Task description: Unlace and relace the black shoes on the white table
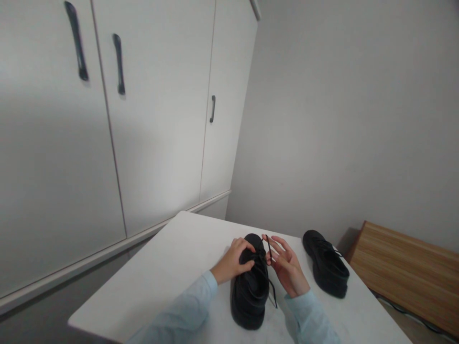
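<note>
A black lace-up shoe (248, 308) stands upright on the white table, its toe pointing away from me. My left hand (234, 260) grips it from the left, with thumb and forefinger bent over the upper beside the lacing. On the other side, my right hand (285, 263) has hold of a black shoelace (269, 248), which makes a loop at its fingertips. Its other fingers are partly spread. Another lace end hangs down the shoe's right side. Exactly how the fingertips pinch the lace is too small to make out.
A second black shoe (328, 267) sits near the right edge of the white table (172, 267). Beyond that edge is a wood-grain board (409, 277), with a cable below it. White cabinet doors (161, 119) with dark handles rise at the left, and a grey wall (340, 119) stands behind.
</note>
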{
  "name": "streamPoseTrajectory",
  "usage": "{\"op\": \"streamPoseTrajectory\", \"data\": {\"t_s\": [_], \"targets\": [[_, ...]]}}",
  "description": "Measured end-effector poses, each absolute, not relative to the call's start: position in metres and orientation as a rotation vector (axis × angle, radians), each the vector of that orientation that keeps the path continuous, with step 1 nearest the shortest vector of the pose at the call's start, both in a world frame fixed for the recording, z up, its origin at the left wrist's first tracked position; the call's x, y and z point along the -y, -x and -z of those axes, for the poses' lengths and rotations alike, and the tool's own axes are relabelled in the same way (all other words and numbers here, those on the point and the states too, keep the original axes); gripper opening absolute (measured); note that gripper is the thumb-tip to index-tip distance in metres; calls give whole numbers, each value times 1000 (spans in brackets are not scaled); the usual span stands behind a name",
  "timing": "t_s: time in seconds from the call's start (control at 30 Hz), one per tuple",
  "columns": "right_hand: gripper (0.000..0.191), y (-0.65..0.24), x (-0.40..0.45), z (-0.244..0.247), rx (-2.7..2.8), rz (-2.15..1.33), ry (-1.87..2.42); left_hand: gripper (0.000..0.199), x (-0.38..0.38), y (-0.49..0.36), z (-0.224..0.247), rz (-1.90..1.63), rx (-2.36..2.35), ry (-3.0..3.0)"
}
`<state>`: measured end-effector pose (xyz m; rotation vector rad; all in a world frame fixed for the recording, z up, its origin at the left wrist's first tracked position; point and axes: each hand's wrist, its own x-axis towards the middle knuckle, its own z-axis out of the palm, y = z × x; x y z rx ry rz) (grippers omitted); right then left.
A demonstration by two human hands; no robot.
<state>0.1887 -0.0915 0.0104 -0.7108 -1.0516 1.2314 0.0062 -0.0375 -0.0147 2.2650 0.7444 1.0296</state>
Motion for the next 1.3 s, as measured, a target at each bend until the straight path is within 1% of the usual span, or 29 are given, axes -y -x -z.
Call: {"op": "streamPoseTrajectory", "data": {"t_s": [0.2, 0.43, 0.53, 0.63, 0.8, 0.93, 1.0, 1.1, 1.2, 1.3], "targets": [[46, -192, 89, -6, 1036, -1219, 664, 24, 36, -6, 17, -1035, -736, -2272], [34, -195, 82, 1, 925, -1198, 654, 24, 36, -6, 16, -1028, -746, -2273], [44, -191, 85, -3, 950, -1179, 590, 24, 36, -6, 17, -1035, -736, -2271], [55, -188, 88, -7, 1010, -1162, 642, 25, 36, -6, 17, -1045, -735, -2270], [55, -191, 84, -7, 1071, -1010, 791, 24, 37, -6, 14, -1022, -744, -2266], [54, -203, 80, -7, 947, -905, 837, 24, 37, -6, 14, -1030, -730, -2256], [50, -211, 79, -7, 889, -852, 852, 24, 37, -6, 16, -1032, -728, -2260], [34, -224, 75, -3, 862, -770, 893, 24, 37, -5, 16, -1030, -734, -2262], [20, -234, 71, 3, 916, -626, 1057, 23, 38, -4, 14, -1029, -730, -2246], [18, -237, 69, 8, 1071, -477, 1260, 19, 37, -4, 12, -1052, -709, -2213]]}}
